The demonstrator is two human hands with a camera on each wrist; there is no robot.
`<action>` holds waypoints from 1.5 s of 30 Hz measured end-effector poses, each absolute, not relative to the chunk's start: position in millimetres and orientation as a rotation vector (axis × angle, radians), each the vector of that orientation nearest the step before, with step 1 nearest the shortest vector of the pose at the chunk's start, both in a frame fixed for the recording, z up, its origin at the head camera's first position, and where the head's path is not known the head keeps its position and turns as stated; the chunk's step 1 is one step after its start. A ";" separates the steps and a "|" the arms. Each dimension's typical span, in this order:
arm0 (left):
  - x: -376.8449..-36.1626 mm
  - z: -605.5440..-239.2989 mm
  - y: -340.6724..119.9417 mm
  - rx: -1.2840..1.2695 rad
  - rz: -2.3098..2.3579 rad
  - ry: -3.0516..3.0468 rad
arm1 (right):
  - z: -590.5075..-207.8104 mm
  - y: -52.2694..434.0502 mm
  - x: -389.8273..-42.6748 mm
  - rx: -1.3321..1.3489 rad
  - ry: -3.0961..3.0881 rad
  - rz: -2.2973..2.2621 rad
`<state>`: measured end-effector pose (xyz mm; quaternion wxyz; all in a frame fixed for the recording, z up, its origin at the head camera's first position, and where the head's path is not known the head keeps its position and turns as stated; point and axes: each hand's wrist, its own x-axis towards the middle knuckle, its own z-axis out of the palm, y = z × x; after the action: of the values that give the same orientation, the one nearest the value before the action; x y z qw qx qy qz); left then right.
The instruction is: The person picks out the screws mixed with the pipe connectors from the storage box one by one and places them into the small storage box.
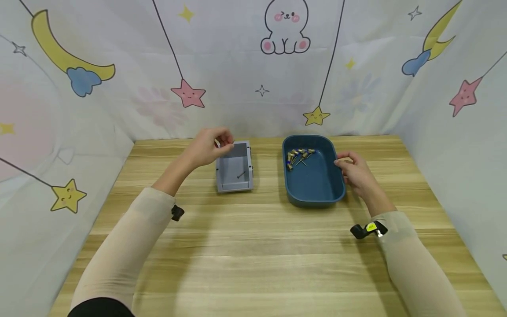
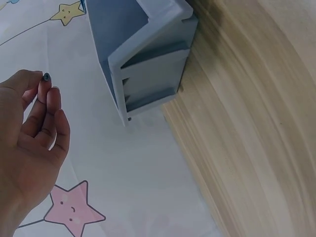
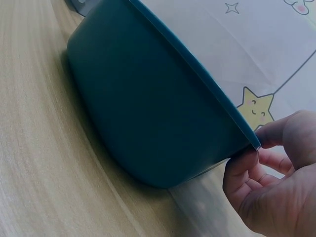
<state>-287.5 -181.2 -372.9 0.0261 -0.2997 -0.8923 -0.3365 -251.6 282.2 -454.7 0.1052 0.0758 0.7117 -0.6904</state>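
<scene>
My left hand [image 1: 211, 145] is above the far left edge of a small grey box [image 1: 234, 186]. Between its thumb and forefinger it pinches a small dark screw [image 2: 47, 77], of which mainly the head shows. Another dark screw [image 1: 241, 175] lies on the floor of the grey box. My right hand [image 1: 358, 175] grips the right rim of a blue plastic bin [image 1: 317, 185], thumb on the inside and fingers outside. Several small brass-coloured pieces [image 1: 294, 159] with thin shanks, some with blue parts, are heaped at the bin's far left.
Both containers stand towards the back of a wood-grain table [image 1: 253, 255], with a gap between them. Behind and at the sides hangs a white cloth [image 1: 237, 61] printed with stars and moons.
</scene>
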 end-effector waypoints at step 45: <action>-291.4 -420.7 -193.0 -0.814 -1.014 -2.892 | -453.9 281.2 -249.8 0.234 2.073 -2.055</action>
<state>-291.4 -193.0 -420.7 -0.0146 -0.2566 -0.9120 -0.3198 -249.8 281.2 -453.9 0.1064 0.0796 0.7038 -0.6979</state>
